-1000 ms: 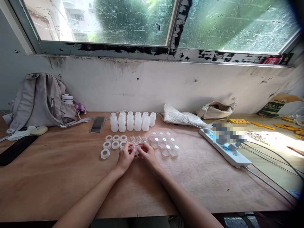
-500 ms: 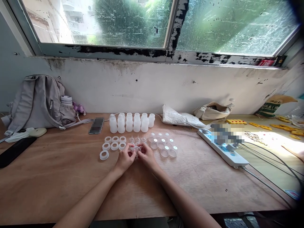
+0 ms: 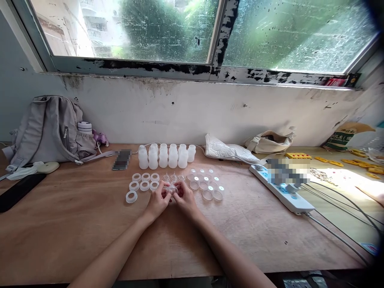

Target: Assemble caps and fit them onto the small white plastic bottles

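Observation:
My left hand (image 3: 158, 201) and my right hand (image 3: 186, 198) meet at the middle of the wooden table (image 3: 75, 224), both pinching one small clear plastic piece (image 3: 172, 189) between the fingertips. Just beyond the hands lie three clear teats (image 3: 174, 177). Several white screw rings (image 3: 144, 182) lie to the left of the hands. Several clear round caps (image 3: 207, 185) lie to the right. A row of several white bottles (image 3: 164, 156) stands behind them all.
A grey backpack (image 3: 48, 130) leans at the back left, with a black flat object (image 3: 18, 191) near the left edge. A white power strip (image 3: 283, 190) with cables lies at the right, beyond it cloth bags (image 3: 270, 141) and yellow parts (image 3: 300, 155).
Both hands stay together on the small clear piece, with only slight finger movement. The view has shifted a little.

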A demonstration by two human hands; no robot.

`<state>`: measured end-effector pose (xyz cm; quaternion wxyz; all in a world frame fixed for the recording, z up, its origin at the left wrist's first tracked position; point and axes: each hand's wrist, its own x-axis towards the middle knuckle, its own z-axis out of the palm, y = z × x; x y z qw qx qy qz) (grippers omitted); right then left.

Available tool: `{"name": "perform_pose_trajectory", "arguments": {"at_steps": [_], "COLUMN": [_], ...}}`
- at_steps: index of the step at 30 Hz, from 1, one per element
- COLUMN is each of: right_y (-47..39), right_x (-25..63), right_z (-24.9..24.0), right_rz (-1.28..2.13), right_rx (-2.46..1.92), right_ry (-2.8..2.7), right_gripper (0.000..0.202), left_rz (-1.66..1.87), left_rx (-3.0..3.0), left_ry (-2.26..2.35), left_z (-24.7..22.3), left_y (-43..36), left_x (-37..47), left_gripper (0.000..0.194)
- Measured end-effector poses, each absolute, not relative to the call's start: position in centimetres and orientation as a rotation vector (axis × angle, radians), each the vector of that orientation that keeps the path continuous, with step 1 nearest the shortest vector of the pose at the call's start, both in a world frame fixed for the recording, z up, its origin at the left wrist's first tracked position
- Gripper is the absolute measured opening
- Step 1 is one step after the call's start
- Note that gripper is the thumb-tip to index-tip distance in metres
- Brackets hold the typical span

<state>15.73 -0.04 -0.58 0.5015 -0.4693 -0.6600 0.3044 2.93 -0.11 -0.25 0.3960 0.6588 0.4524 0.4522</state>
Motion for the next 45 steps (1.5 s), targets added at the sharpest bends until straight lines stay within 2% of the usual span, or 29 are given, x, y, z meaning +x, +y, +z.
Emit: {"name": "perform_pose_trajectory", "arguments": {"at_steps": [6,13,18,22,35,38,41,43,45], "right_y": [-0.3,-0.3,-0.1,0.1,-0.2,0.3,1.2,1.7,1.9], "right_x": [15.7,16.1,16.4,16.3,16.3,17.1,18.1,18.6,18.9], "right_z": [-0.4,0.6,0.9,0.5,0.9,0.8,0.5,0.3,0.1], "right_rz": [0.852,1.358,1.519,1.472,1.279,1.188,1.062,0.993,0.948], "right_rx": [-1.079,-0.758,-0.779,-0.801,-0.809,-0.855,-0.894,-0.909,-0.927], "right_ry": [-1.579,-1.191,-1.085,-1.225,-1.17,-1.034,-0.832,-0.756,-0.749], "right_gripper": [0.013,0.02,0.026,0.019,0.026,0.025,0.025,0.025,0.025], "left_rz": [1.192,1.272,1.315,1.285,1.318,1.216,1.13,0.849,0.715], "left_rx": [1.735,1.556,1.563,1.58,1.664,1.819,1.981,2.13,2.172], "left_ry": [1.191,1.112,1.013,0.982,1.121,1.113,1.385,1.756,1.851], "left_z": [-0.3,-0.6,-0.7,-0.9,0.3,1.3,3.1,4.6,6.1], "left_y": [-0.1,0.3,0.5,0.4,-0.8,-0.7,0.9,2.7,4.9], "left_x": [2.7,2.4,2.6,2.6,3.4,3.0,2.4,2.4,2.6], "left_gripper": [0.009,0.015,0.016,0.017,0.01,0.025,0.034,0.035,0.039]}}
